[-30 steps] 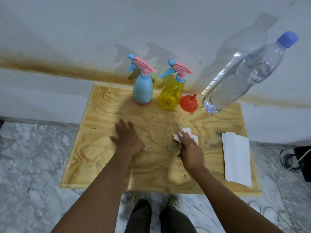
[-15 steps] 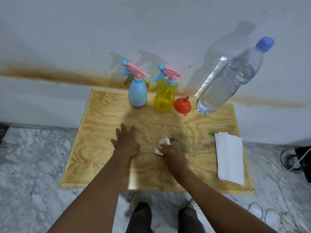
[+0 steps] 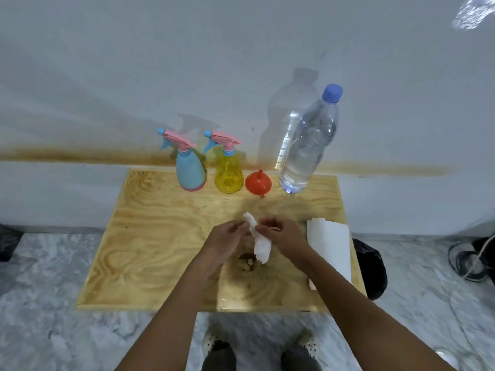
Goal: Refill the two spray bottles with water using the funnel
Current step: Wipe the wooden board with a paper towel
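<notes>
Item 1, change: half a second ago my left hand point(image 3: 227, 242) lay flat on the board point(image 3: 150, 236) while my right hand point(image 3: 284, 236) wiped; now both are lifted above it, each pinching the crumpled white tissue point(image 3: 261, 245) between fingertips. A brown stain point(image 3: 246, 262) shows beneath. Item 2, task things, far edge by the wall, left to right: blue sprayer point(image 3: 190, 170) and yellow sprayer point(image 3: 228, 172), the 2 upright with pink heads on; orange funnel point(image 3: 258, 182); clear water bottle point(image 3: 308, 145), blue cap on. Item 3: paper towels point(image 3: 329, 242), right side of the board.
</notes>
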Action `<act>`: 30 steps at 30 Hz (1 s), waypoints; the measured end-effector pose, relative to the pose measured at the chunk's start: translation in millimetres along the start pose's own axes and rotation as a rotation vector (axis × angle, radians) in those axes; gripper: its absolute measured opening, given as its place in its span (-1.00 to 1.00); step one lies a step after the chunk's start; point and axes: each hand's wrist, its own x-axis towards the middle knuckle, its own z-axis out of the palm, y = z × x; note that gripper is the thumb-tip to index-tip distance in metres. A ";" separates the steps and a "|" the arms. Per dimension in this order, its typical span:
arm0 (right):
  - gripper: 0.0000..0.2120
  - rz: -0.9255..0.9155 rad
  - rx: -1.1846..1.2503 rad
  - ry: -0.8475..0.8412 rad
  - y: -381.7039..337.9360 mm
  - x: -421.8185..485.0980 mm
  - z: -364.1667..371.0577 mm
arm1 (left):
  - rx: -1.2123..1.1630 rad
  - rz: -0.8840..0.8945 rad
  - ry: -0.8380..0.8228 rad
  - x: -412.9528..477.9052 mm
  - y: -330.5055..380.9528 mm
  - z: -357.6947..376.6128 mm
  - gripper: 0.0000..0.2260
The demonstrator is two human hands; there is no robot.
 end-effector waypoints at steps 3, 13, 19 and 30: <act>-0.90 -0.058 -0.020 -0.010 -6.8 -15.6 -28.7 | -0.110 0.053 0.038 -7.6 24.6 31.9 -0.90; -0.78 -0.125 -0.071 0.129 20.1 -57.2 -123.7 | -0.177 0.061 0.013 -6.5 63.1 139.7 -0.87; -0.78 -0.055 -0.150 0.393 72.4 -68.6 -193.3 | 0.287 0.238 0.033 5.8 41.0 213.3 -0.74; -0.72 0.233 -0.233 0.521 214.9 -36.6 -288.6 | 1.279 0.237 -0.100 41.1 -5.7 302.7 -0.40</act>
